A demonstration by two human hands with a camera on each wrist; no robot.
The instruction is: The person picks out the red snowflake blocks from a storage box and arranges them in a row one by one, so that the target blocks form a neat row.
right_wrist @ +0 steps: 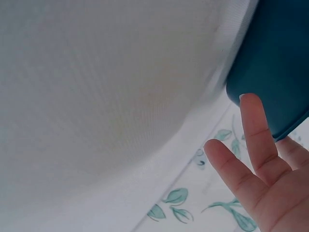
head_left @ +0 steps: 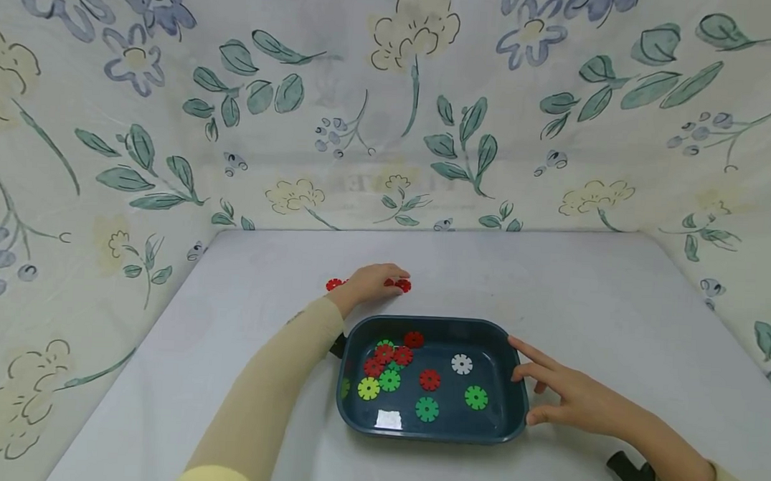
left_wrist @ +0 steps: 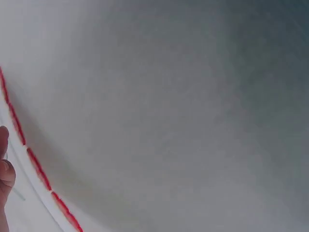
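Note:
My left hand (head_left: 376,280) reaches past the tray to a row of red flower-shaped discs (head_left: 335,285) on the table. Its thumb and forefinger curl to either edge of the red flower-shaped disc (head_left: 403,286) at the row's right end, holding it. In the left wrist view, several red discs (left_wrist: 38,169) show edge-on, with that hand at the left border. A dark blue tray (head_left: 442,431) lies nearer, holding several red, green, yellow and white flower-shaped discs. At the tray's right end my right hand (head_left: 575,398) has its fingers spread and nearly straight, fingertips touching the rim.
White cloth covers the table (head_left: 552,276). A floral-patterned cloth (head_left: 352,124) rises behind and along both sides. Black straps (head_left: 634,474) show at the right wrist, and a dark piece (head_left: 338,344) sits under the left wrist beside the tray.

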